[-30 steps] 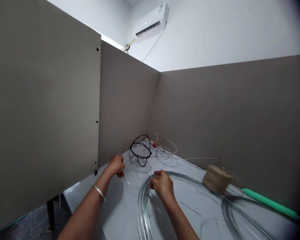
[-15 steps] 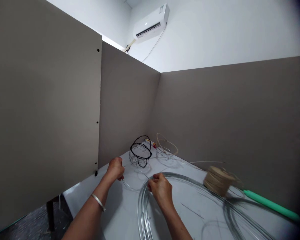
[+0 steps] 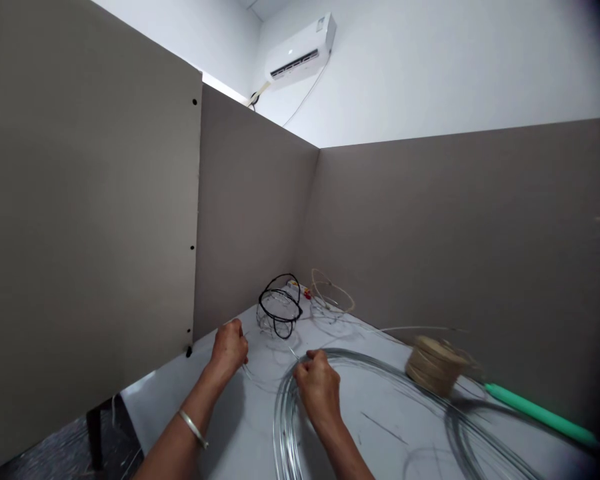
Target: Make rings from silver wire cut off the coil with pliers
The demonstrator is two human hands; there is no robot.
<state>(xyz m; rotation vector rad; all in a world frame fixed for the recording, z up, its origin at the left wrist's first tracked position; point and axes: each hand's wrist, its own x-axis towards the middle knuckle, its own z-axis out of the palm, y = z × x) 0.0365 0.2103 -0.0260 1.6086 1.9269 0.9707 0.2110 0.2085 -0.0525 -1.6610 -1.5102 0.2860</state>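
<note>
Far left, a grey partition panel (image 3: pixel 90 200) bounded the table (image 3: pixel 175 393). The left hand (image 3: pixel 227 350), a metal bangle (image 3: pixel 193 429) on its wrist, was curled closed toward the near left of the table. A thin wire (image 3: pixel 250 375) ran out from under it toward the right hand; whether the fingers pinched it could not be told. Farther off stood a round cage of black and silver wire (image 3: pixel 279 313), well apart from both hands. The right hand (image 3: pixel 319 387) was closed over the top strands of a large coil of galvanized wire (image 3: pixel 286 427) lying flat on the table — a loose wire end (image 3: pixel 294 353) stood up just past the knuckles. Beyond it, at the far end, lay a loop of pale cane (image 3: pixel 333 293). Farther right, a spool of tan cord (image 3: pixel 435 365) sat just beside the coil's far curve, with a green foam tube (image 3: pixel 540 415) past it. Change over the last second was slight: both hands had sunk a little toward the near edge, their spacing about the same.
</note>
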